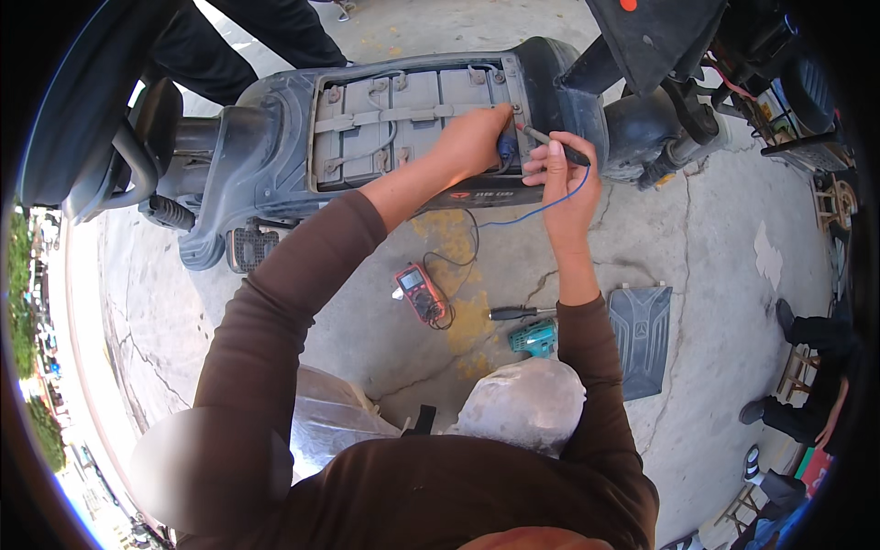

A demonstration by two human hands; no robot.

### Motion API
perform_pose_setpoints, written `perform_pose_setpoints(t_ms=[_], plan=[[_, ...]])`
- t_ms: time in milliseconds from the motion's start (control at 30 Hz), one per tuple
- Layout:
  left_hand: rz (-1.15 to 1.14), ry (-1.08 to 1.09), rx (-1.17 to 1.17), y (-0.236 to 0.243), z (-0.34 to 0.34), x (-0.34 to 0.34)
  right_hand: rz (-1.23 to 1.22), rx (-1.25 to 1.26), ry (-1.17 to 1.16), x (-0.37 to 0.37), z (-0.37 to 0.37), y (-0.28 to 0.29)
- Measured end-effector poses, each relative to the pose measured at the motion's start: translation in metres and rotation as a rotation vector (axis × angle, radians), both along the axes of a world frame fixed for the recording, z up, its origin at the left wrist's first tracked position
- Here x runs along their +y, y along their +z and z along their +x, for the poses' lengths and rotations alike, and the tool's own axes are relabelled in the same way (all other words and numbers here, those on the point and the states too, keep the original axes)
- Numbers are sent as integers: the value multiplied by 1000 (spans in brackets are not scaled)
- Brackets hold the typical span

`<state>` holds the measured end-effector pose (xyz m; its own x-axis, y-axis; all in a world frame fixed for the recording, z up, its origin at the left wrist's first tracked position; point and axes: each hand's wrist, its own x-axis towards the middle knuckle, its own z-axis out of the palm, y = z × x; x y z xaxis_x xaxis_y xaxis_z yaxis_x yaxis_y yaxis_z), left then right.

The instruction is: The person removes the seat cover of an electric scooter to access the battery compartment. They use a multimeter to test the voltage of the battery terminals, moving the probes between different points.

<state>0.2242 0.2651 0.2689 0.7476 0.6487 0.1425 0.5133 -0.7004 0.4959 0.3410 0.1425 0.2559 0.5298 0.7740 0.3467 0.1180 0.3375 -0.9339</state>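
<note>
A grey electric scooter [266, 137] lies across the far side, its footboard compartment uncovered. Inside sit several grey batteries [417, 137] with a strap across them and grey wires between terminals. My left hand [472, 142] reaches over the compartment's right end, fingers closed; a dark blue piece [506, 148] shows against them, and what they grip is partly hidden. Beside it, my right hand [570, 188] pinches a dark multimeter probe [555, 145], its reddish tip pointing left toward the left hand. A blue lead [541, 214] trails from it. The red multimeter [420, 295] lies on the ground with its black cable.
Near my right forearm lie a screwdriver [518, 313], a teal power drill [533, 339] and a dark plastic cover [640, 339]. Someone's dark trouser legs [247, 50] stand behind the scooter. Other people and wooden stools [797, 371] line the right edge.
</note>
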Motion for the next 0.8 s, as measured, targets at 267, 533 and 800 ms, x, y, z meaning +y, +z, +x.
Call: perform_pose_setpoints(t_ms=[267, 533, 800], plan=[[-45, 15, 85, 1, 14, 7, -22, 72, -46, -1, -2, 3], [42, 1, 150, 3, 19, 0, -17, 82, -40, -2, -2, 5], [76, -29, 206, 6, 21, -2, -30, 88, -56, -3, -1, 5]])
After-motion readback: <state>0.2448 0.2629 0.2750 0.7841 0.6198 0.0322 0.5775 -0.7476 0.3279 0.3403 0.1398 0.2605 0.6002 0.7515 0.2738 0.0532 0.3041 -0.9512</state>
